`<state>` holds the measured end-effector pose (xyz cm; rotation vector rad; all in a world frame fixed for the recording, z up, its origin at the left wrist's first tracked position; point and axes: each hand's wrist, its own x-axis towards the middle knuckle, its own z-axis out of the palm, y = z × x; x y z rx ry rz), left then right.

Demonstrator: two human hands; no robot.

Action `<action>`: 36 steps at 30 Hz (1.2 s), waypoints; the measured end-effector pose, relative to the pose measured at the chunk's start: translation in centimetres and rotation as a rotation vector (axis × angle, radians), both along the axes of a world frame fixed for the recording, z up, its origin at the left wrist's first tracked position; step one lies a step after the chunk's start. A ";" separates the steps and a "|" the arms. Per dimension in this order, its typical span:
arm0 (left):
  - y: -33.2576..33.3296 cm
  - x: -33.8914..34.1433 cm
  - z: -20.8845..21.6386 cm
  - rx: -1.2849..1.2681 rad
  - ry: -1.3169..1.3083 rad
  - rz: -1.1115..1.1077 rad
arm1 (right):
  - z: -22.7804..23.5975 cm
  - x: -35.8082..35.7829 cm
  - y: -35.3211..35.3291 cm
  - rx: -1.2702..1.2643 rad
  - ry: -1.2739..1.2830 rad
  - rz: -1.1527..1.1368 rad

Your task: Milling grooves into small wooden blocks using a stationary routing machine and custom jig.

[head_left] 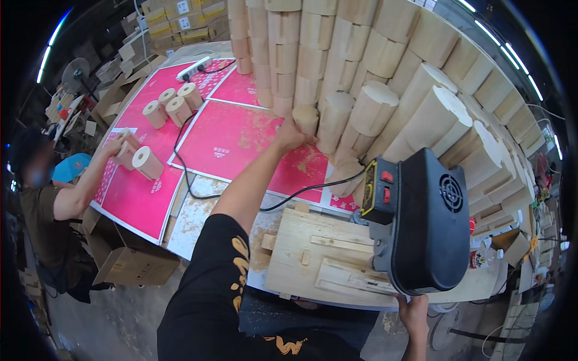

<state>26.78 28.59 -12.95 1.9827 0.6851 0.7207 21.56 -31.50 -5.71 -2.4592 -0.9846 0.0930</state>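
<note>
My left hand [291, 134] reaches out to the base of the stacks and closes round a short round wooden block [306, 119] standing on the pink sheet. My right hand [414, 314] is at the front edge of the workbench, below a black bench drill press [430, 222] with red switches. Its fingers are curled up by the end of a slotted wooden jig piece [349, 277]; the machine's housing partly hides what they grip. The jig piece lies on a plywood board [289, 256] with wooden strips fixed to it.
Tall stacks of wooden cylinders [355, 54] rise behind and right. Pink sheets [223, 141] carry sawdust, a black cable [188, 174] and a power strip [194, 69]. At left, a co-worker [48, 210] handles bored wooden cylinders [147, 162]. A cardboard box [138, 265] stands below.
</note>
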 end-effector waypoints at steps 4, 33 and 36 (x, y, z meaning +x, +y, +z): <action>-0.5 0.9 0.3 -0.064 0.011 0.107 | 2.4 -2.4 0.1 0.015 0.040 0.013; -33.7 -25.0 6.6 0.775 0.324 -0.331 | 1.5 1.7 1.8 0.197 0.241 0.085; -34.4 -25.0 6.6 0.789 0.313 -0.302 | 1.8 2.0 1.7 0.198 0.234 0.071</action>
